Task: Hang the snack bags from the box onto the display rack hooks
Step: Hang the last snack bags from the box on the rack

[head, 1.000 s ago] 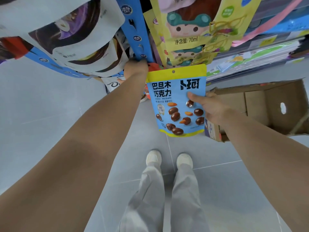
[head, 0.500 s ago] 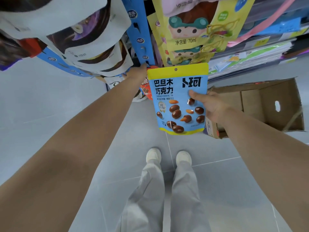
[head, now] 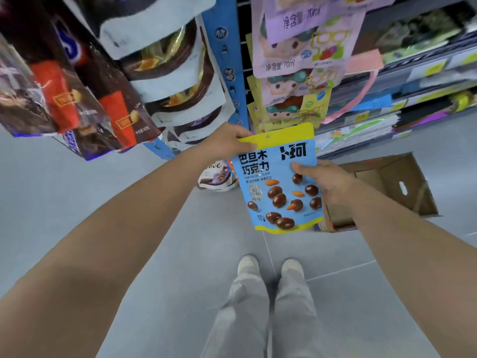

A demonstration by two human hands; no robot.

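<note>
Left hand [head: 227, 140] moved off the blue slotted rack upright [head: 227, 60] onto the blue-and-yellow almond chocolate pouch [head: 280, 177], grip pinching its yellow top-left corner. Right hand [head: 326, 183] grip holds its right edge. Pouch upright, unhung, below hanging cartoon packets [head: 296, 73]; open brown cardboard box [head: 387, 187] on the floor behind.

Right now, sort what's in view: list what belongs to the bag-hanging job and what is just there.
Job: blue almond chocolate bag, left hand, right hand, cardboard box, blue rack upright.
Just there: purple drink pouches, Dove bag on the floor.
</note>
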